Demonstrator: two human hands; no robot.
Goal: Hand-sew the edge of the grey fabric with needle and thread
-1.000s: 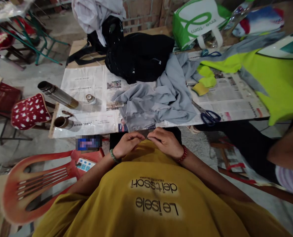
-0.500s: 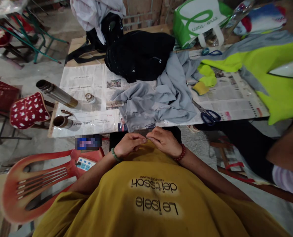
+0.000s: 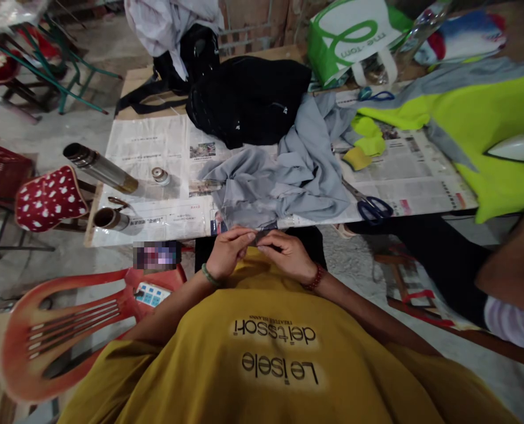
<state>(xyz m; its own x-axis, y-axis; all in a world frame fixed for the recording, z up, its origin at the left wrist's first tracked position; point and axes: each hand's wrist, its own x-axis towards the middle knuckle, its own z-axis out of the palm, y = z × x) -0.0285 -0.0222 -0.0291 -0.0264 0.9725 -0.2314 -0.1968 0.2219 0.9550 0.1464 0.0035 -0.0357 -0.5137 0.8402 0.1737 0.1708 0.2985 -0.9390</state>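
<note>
A crumpled grey cloth (image 3: 308, 171) lies across the newspaper-covered table and reaches its near edge, just in front of my body. My left hand (image 3: 226, 253), with a green bead bracelet, pinches a small grey bit of the cloth between thumb and fingers. Close beside it, my right hand (image 3: 290, 256), wearing a red bead bracelet, is closed in a pinch on the same edge. The fingertips of both hands almost meet. Anything finer between them is too small to make out. Dark-handled scissors (image 3: 374, 209) rest on the table to the right of the cloth.
On the table stand a flask (image 3: 100, 168), a cup (image 3: 111, 219) and a small jar (image 3: 160, 175), with a black bag (image 3: 248, 100) behind. An iron (image 3: 520, 146) sits on a yellow-green garment (image 3: 513, 100). A red plastic chair (image 3: 18, 330) is at left; another person's arm (image 3: 513, 265) is at right.
Both hands have moved slightly up and left toward the table edge, and the fingertips have shifted their pinch. More grey cloth shows between them. The view has drifted slightly.
</note>
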